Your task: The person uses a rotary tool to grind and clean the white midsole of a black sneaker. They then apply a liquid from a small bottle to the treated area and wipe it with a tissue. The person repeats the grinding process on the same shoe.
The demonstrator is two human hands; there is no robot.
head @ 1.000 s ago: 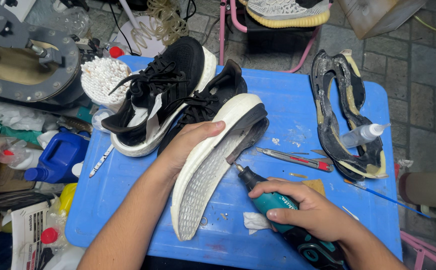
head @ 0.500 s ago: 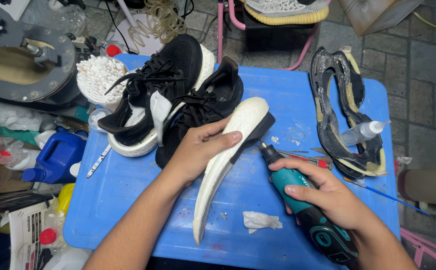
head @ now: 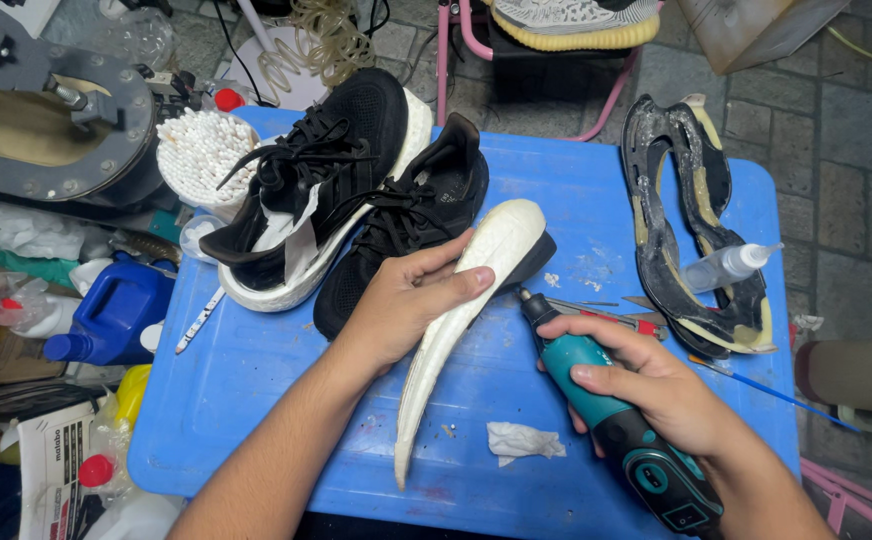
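Table (head: 256, 380), blue plastic, carries 2 black sneakers (head: 356, 190) at its far side. My left hand (head: 406, 305) wraps its fingers around a white foam sole (head: 461, 320) stood on edge at the table's middle. My right hand (head: 656, 385) is closed tight around a teal rotary tool (head: 616, 420), tip just beside the sole. Crumpled tissue (head: 521, 440) lies near

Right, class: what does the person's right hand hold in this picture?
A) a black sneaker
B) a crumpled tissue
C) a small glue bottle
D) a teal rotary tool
D: the right hand grips the teal rotary tool, its tip near the white sole that the left hand holds on edge.
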